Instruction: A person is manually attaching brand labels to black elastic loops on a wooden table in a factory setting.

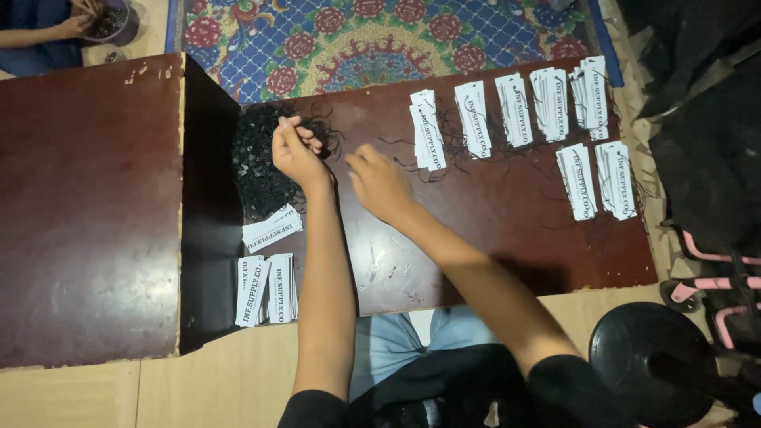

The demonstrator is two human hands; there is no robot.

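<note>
My left hand (296, 149) pinches thin black string at the edge of a heap of black strings (258, 162) on a dark brown low table (491, 238). My right hand (379, 184) rests just to its right, fingers curled down on the tabletop, holding nothing that I can see. Several stacks of white paper tags with black strings (519, 107) lie in rows at the far right of the table. More white tags without strings (268, 285) lie near the table's front left, below the heap.
A taller dark brown box-like table (87, 214) stands at the left. A patterned blue rug (380, 40) lies beyond. Another person's hands work over a dark bowl (111, 22) at the top left. A black round stool (650, 364) and pink frame (713, 285) stand at the right.
</note>
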